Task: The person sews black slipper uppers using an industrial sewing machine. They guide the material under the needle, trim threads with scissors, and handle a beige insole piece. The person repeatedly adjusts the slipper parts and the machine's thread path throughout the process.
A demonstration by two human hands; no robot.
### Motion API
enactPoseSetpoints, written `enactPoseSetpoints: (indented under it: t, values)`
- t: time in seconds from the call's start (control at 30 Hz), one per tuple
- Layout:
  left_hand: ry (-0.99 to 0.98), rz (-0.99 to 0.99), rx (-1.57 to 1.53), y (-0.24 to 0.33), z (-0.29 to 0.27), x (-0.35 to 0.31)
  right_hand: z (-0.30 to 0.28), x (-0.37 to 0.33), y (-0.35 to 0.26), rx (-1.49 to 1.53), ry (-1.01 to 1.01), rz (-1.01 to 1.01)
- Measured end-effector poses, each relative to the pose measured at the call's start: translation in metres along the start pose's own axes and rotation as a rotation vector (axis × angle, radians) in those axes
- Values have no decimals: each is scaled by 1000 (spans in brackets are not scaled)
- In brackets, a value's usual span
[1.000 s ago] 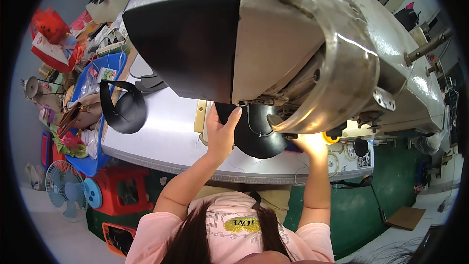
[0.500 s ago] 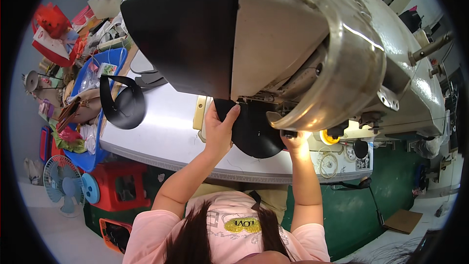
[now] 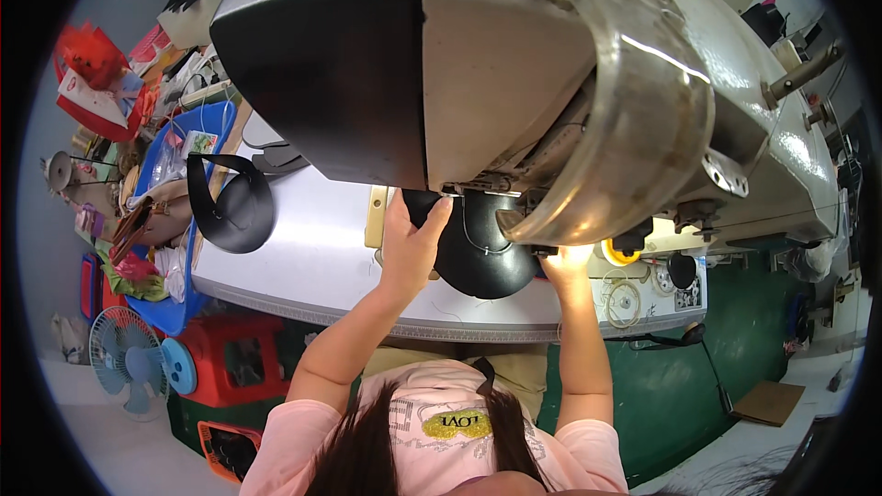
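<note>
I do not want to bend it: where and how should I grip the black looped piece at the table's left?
Probably pinch the rounded end of the black looped piece, coming from the right: this wide end rests on the white table, while the blue basket is on its left.

From the left hand, I have a lane towards nine o'clock over the smooth white desk. A flat pale-yellow bar crowds ten, the bulky black-and-cream sewing-machine head blocks twelve, and its clear curved guard bars two.
</note>
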State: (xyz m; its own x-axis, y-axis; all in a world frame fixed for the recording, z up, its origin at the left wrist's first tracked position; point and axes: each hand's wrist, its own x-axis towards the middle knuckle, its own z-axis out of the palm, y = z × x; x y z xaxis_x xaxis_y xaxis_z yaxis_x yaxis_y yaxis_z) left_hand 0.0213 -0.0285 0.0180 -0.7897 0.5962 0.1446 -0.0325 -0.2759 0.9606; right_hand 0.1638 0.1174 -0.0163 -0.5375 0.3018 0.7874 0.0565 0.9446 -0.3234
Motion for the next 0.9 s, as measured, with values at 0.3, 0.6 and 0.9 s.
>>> enactPoseSetpoints:
  t: [0.3, 0.6, 0.9]
  values:
    - [1, -116, -129, -10, -3, -1, -18, -24, 26, 0, -290, 583]
    - [-83, -217, -355, -18, -1, -28, -26, -18, 23, -22, -237, 466]
    - [-99, -157, -314, -16, -1, -27, -21, -17, 25, 205, -169, 459]
